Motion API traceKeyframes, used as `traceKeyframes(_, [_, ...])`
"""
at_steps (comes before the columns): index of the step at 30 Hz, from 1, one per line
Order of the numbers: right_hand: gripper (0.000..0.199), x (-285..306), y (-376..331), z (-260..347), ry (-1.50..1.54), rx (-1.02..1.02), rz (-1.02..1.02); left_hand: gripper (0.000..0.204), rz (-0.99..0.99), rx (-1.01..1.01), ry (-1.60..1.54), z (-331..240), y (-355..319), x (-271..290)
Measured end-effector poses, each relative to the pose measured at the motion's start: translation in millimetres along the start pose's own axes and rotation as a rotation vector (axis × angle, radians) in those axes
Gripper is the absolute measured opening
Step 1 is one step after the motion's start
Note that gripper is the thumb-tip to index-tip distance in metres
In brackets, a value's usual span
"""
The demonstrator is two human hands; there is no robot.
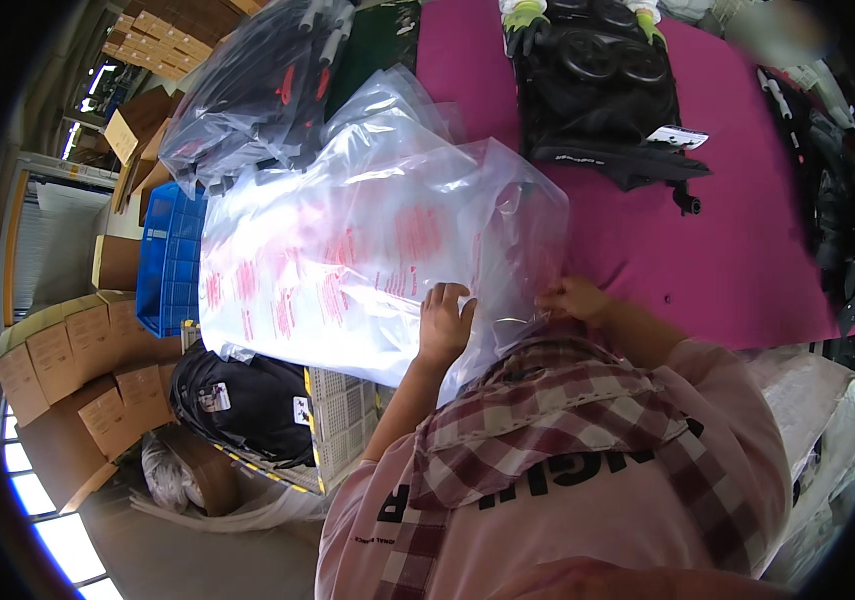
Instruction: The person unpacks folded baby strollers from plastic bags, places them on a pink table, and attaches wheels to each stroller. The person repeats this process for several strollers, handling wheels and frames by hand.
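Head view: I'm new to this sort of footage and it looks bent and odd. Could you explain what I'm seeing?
There is no machine here, just a person's bare hands. This single picture comes from a wide fisheye camera on their head, looking down, so edges curve. The left hand rests on clear plastic bagging with red printing; the right hand is at its right edge, though whether it grips is unclear. Beyond, on the magenta surface, lies a black bag, with another person's gloved hands at its far end. A blue crate stands to the left.
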State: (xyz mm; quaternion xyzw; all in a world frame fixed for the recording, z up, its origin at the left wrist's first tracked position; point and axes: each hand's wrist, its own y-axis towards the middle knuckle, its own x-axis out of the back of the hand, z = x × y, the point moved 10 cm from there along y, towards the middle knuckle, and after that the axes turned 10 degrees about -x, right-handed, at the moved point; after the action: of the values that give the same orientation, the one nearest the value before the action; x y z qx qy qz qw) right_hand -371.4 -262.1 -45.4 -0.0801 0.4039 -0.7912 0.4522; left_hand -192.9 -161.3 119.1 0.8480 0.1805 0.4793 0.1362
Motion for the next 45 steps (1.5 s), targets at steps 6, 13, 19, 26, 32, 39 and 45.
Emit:
traceKeyframes(6, [0.036, -16.2, -42.9, 143.1, -0.217, 0.387, -0.085, 0.024, 0.316, 0.364, -0.659, -29.9, 29.8, -68.0])
traceKeyframes(13, [0.044, 18.7, -42.7, 107.7, 0.121, 0.321, -0.091, 0.013, 0.22, 0.346, -0.674, 3.6, 15.7, -85.8])
traceKeyframes(19, [0.03, 77.4, -30.8, 136.9, 0.266, 0.478, -0.136, 0.014, -0.089, 1.041, -0.208, 165.9, -116.3, -0.5])
traceKeyframes(26, [0.029, -124.9, -37.4, 107.4, -0.404, 0.532, 0.511, 0.036, 0.138, 0.679, -0.672, 30.4, -51.3, -104.6])
traceKeyframes(32, [0.024, -97.7, -72.3, 134.7, -0.327, 0.604, 0.581, 0.019, -0.206, 1.25, -0.438, 120.6, -184.4, -70.1])
traceKeyframes(39, [0.008, 89.6, -76.1, 212.0, -0.356, 0.697, -0.479, 0.025, -0.933, 1.407, -0.649, 194.6, -412.3, 4.1])
traceKeyframes(45, [0.071, -233.3, -171.3, 188.2, -1.063, 1.355, -0.356, 0.06, -0.54, 0.888, -0.778, 97.0, -244.7, 75.3])
